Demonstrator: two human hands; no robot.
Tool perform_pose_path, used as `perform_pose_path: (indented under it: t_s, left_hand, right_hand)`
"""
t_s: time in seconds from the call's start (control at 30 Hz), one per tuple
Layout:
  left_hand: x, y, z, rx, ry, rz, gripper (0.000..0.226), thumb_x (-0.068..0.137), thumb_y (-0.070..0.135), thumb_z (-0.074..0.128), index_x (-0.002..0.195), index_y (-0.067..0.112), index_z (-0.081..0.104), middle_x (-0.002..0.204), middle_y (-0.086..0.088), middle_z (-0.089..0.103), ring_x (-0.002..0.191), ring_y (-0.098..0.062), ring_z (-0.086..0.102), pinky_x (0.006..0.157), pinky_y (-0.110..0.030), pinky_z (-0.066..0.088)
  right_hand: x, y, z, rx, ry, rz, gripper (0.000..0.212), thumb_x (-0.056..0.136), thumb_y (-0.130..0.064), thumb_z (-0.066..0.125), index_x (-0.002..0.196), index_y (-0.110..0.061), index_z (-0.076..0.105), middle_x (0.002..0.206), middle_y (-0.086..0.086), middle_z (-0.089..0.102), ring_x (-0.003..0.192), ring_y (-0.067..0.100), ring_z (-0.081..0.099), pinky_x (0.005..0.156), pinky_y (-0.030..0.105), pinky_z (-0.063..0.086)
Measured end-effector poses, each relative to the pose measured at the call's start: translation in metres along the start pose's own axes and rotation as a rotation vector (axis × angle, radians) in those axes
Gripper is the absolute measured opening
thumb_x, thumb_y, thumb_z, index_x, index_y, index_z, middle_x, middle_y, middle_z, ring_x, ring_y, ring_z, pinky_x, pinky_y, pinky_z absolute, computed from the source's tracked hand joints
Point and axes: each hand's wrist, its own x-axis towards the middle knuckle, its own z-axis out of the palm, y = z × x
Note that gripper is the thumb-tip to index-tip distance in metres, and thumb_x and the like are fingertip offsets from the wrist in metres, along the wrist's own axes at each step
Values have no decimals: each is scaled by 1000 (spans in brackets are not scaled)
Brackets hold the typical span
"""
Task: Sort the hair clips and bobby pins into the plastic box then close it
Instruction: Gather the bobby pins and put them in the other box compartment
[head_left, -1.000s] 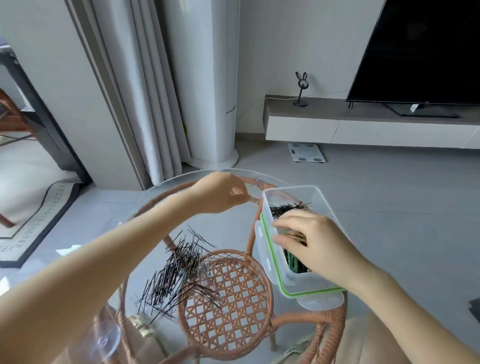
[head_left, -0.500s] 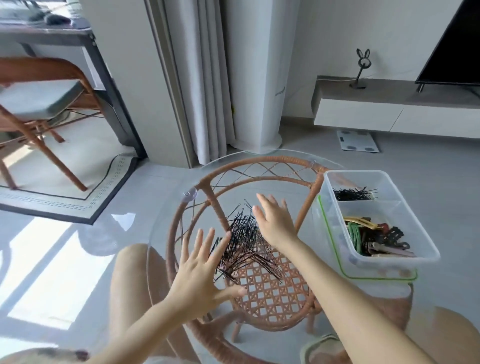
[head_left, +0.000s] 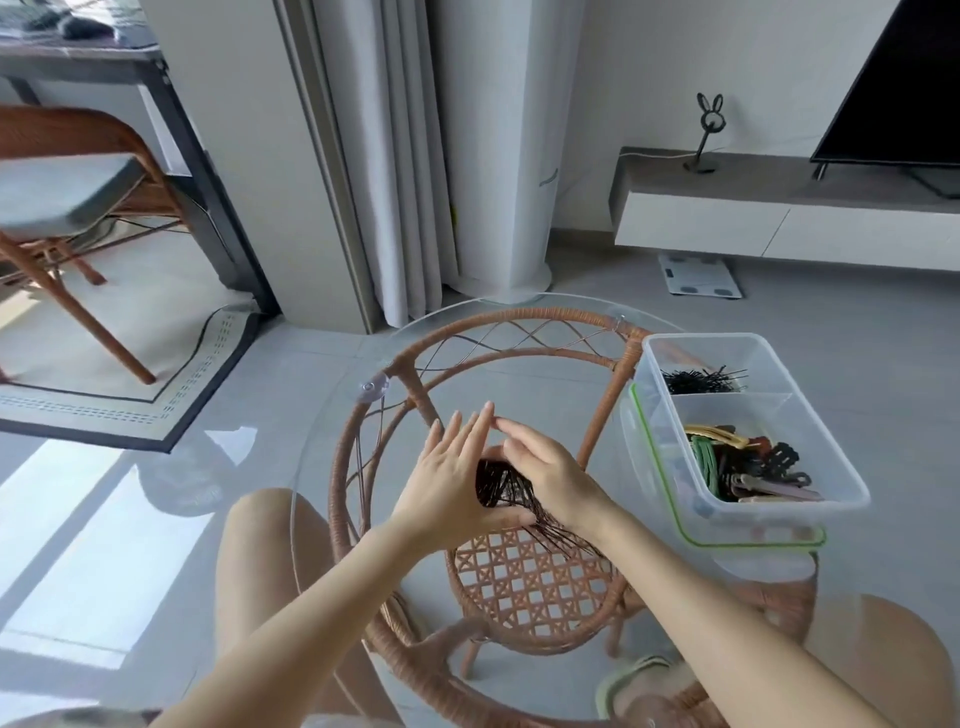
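Drawn together since before, left hand and right hand, fingers straight, tips touching, cup one heap of bobby pins, too tangled to count, perhaps pressing it.

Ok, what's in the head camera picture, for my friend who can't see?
The left hand and right hand cup a pile of black bobby pins on a round glass table. To their right, an open plastic box holds more pins in its far compartment and coloured hair clips in the near one.

surface: glass table | on it: bobby pins heaped centre; plastic box on lid, right edge
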Motion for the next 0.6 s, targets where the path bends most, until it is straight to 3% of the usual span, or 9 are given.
perform_pose_path:
  t_s: [0.1, 0.23, 0.4, 0.53, 0.6]
  left_hand:
    - [-4, 3, -2, -146, 32, 36, 124, 53, 85, 41, 149, 18, 1, 156, 2, 19, 146, -19, 12, 118, -27, 3]
    - [-16, 11, -6, -507, 109, -109, 97, 67, 78, 45, 146, 26, 22, 138, 10, 50, 129, -8, 43, 106, -26, 31]
    - [-16, 25, 0, -681, 201, -216, 48, 95, 43, 40, 138, 23, 38, 132, 8, 56, 124, -9, 49, 104, -27, 35]
    - [-13, 43, 4, -812, 215, -240, 38, 98, 31, 38, 133, 18, 45, 131, 3, 56, 121, -11, 51, 103, -28, 40]
    - [-14, 50, 4, -911, 244, -281, 33, 99, 24, 40, 129, 16, 49, 122, 3, 59, 115, -11, 54, 98, -26, 41]
  right_hand:
    - [-15, 5, -5, 204, 178, -90, 33, 98, -27, 34, 127, -20, 49, 115, 4, 66, 113, 14, 58, 100, 28, 40]
    - [-40, 17, -8, 285, 511, -151, 31, 91, -35, 36, 110, -22, 57, 113, 0, 66, 114, 13, 56, 100, 29, 39]
    - [-40, 17, 20, 317, 588, -98, 28, 89, -31, 39, 104, -18, 58, 110, 1, 66, 107, 4, 57, 90, 18, 41]
    - [-26, 5, 49, 414, 715, -66, 21, 88, -22, 41, 96, -16, 59, 100, 3, 65, 97, 12, 61, 83, 25, 48]
    - [-21, -2, 57, 488, 779, -13, 16, 92, -12, 42, 93, -13, 58, 95, 2, 64, 90, 9, 61, 77, 22, 49]
